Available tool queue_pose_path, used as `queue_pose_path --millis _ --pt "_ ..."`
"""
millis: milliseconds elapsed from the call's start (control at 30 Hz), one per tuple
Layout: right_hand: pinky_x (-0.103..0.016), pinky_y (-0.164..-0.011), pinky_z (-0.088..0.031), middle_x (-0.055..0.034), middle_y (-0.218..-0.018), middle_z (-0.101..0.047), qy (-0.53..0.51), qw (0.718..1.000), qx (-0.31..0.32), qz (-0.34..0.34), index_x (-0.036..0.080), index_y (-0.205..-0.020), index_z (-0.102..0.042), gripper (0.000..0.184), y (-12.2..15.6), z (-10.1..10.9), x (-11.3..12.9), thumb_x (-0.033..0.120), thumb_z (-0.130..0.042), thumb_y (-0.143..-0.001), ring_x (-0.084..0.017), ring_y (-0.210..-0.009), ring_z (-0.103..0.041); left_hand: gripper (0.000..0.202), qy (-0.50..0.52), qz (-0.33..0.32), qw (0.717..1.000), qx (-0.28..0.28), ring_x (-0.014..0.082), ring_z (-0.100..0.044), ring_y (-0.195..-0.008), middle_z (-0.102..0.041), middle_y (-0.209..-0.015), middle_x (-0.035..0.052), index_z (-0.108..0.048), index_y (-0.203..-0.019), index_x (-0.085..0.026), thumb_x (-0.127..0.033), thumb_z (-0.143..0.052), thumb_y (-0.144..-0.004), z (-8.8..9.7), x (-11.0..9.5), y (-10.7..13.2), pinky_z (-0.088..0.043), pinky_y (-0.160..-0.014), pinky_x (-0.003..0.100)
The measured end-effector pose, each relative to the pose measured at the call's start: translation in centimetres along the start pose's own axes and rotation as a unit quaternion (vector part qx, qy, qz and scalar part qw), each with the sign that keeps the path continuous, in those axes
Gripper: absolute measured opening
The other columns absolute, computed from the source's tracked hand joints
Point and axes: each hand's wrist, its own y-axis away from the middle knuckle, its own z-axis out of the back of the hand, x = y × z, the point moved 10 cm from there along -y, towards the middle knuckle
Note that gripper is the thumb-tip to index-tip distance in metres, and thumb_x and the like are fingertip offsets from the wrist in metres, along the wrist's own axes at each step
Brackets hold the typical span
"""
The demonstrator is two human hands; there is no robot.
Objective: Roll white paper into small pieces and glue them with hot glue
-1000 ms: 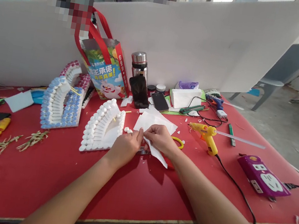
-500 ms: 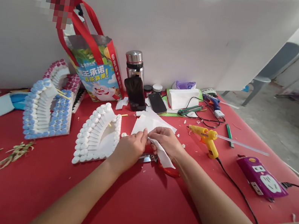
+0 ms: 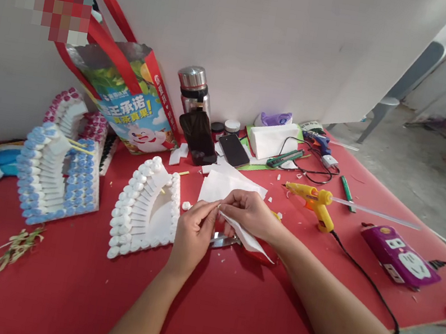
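Observation:
Above the red table [image 3: 70, 284], my left hand [image 3: 192, 233] and my right hand [image 3: 252, 213] meet, both pinching a thin white foam sheet [image 3: 251, 241] at its upper end. The sheet hangs down to the right, under my right wrist. Scissors [image 3: 224, 240] lie flat on the table just beneath the hands, their blade showing between them. A white arched model made of capped sticks [image 3: 147, 208] stands just left of my left hand. More white foam sheets [image 3: 224, 184] lie right behind the hands.
A blue arched model [image 3: 56, 176] and a pink one [image 3: 72, 110] stand at the left. A printed bag [image 3: 131, 100], a steel flask [image 3: 193, 91], two phones [image 3: 216, 143], a yellow glue gun [image 3: 315, 202] and a purple power strip [image 3: 400, 258] ring the work spot. A white partition [image 3: 290, 47] backs the table.
The view has shifted right and down. My hands have stayed together on the foam sheet, and my left fingers have risen to pinch its top edge.

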Motion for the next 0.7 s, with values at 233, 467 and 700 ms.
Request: queue_pose_path --millis 233,467,700 --pt "-0.028 -0.049 -0.052 -0.0008 -0.060 -0.068 0.043 0.999 -0.029 0.000 0.020 -0.082 -0.057 0.015 -0.2 0.2 -0.9 0.034 -0.063 -0.084 -0.018 -0.051 -0.066 0.021 -0.042 -0.026 0.998 -0.040 0.0162 -0.060 -0.077 -0.064 -0.086 0.0044 -0.068 -0.098 -0.018 -0.027 -0.049 -0.099 0.4 -0.8 0.3 -0.047 -0.075 0.028" --pt "-0.024 -0.055 -0.042 0.0001 -0.067 -0.065 0.281 0.940 -0.145 0.130 0.019 -0.076 -0.059 0.007 0.4 1.5 1.6 0.024 -0.059 -0.080 -0.013 -0.059 -0.056 0.020 -0.038 0.009 0.998 -0.043 0.0163 -0.058 -0.073 -0.064 -0.082 0.0042 -0.068 -0.096 -0.018 -0.026 -0.049 -0.097 -0.2 0.1 -0.4 -0.047 -0.073 0.028" --pt "-0.026 -0.056 -0.046 -0.0008 -0.068 -0.065 0.128 0.984 -0.105 0.072 0.020 -0.078 -0.057 0.015 -0.3 2.0 0.6 0.032 -0.064 -0.083 -0.015 -0.059 -0.058 0.021 0.014 0.016 0.998 -0.053 0.0139 -0.058 -0.068 -0.063 -0.077 0.0015 -0.070 -0.096 -0.018 -0.032 -0.054 -0.095 0.1 1.0 -0.8 -0.046 -0.070 0.025"
